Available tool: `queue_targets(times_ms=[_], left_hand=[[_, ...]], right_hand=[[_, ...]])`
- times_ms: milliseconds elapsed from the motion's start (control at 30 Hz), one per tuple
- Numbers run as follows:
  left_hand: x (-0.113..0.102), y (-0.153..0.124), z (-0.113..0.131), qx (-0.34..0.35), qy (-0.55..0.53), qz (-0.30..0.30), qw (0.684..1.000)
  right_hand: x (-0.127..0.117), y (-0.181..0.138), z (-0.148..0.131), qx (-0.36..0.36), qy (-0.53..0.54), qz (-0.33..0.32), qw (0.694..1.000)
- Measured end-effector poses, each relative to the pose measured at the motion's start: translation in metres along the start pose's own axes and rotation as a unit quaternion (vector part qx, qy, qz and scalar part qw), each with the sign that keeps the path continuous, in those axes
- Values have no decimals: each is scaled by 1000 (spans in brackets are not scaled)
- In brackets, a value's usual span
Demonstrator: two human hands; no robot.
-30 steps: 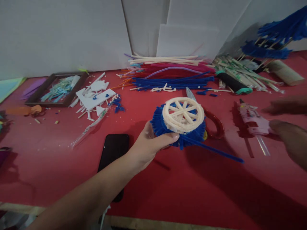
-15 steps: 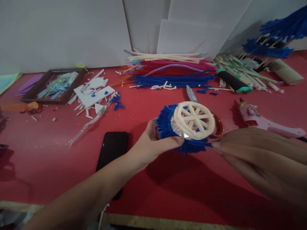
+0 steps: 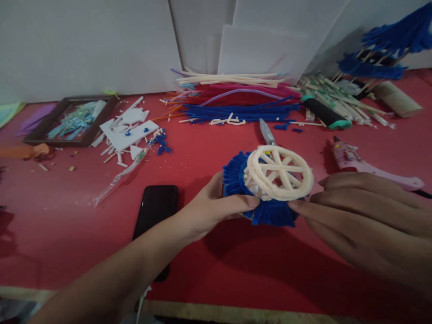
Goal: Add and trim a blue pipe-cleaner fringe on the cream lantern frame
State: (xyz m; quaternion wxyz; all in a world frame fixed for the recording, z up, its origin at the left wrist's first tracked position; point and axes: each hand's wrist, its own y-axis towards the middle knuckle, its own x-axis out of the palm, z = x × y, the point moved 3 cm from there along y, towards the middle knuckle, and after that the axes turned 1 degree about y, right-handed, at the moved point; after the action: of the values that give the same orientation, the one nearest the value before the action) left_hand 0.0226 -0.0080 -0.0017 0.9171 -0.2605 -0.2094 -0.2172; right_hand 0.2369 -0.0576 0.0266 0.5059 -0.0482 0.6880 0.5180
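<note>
A craft model made of pipe cleaners, with a cream spoked wheel [image 3: 280,171] on top and a blue fringe [image 3: 273,215] around its lower part, is held above the red table. My left hand [image 3: 219,200] grips it from the left, thumb lying on the near side under the wheel and the other fingers mostly hidden behind. At the fringe's right side, the fingertips of my right hand [image 3: 354,211] pinch close under the wheel's rim. The short blue pipe cleaner piece between them is mostly covered by the fingers.
Behind lie stacked pipe cleaners [image 3: 239,96], pliers-like metal jaws [image 3: 266,131] and a black-and-green handle [image 3: 324,111]. A pink glue gun [image 3: 371,168] rests at right. To the left are a phone [image 3: 157,211], white scraps [image 3: 130,135] and a brown frame [image 3: 70,121].
The model has tilted and shifted slightly right and down. My right fingertips have moved in against the blue fringe; the blue piece earlier stretched out to them.
</note>
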Motion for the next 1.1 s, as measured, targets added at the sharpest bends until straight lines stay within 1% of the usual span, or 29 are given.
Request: queue_targets(times_ms=[133, 267, 333, 433, 567, 633, 800, 867, 1000, 1100], left_hand=[[-2, 0, -2, -13, -2, -6, 1000], [-3, 0, -2, -10, -13, 2, 1000], [-2, 0, -1, 1, -6, 12, 1000], [0, 0, 1, 17, -4, 22, 1000], [4, 1, 3, 5, -38, 6, 999], [4, 2, 3, 7, -41, 8, 999], [3, 4, 1, 44, -7, 6, 999], [2, 5, -1, 60, -3, 16, 998], [-2, 2, -4, 74, 6, 63, 995], [-3, 0, -6, 79, 12, 75, 994]], right_hand=[[-3, 6, 0, -3, -5, 0, 1000], [-10, 18, 0, -30, 10, -63, 998], [-11, 21, 0, -35, 9, -81, 996], [-10, 24, -3, -36, -3, -66, 997], [-6, 28, -8, -23, -23, -41, 999], [-5, 29, -10, -14, -26, -34, 999], [-3, 27, -10, -19, -28, -42, 999], [-3, 24, -11, -18, -24, -48, 998], [0, 22, -15, -11, 2, -50, 999], [2, 23, -17, 1, 26, -41, 999]])
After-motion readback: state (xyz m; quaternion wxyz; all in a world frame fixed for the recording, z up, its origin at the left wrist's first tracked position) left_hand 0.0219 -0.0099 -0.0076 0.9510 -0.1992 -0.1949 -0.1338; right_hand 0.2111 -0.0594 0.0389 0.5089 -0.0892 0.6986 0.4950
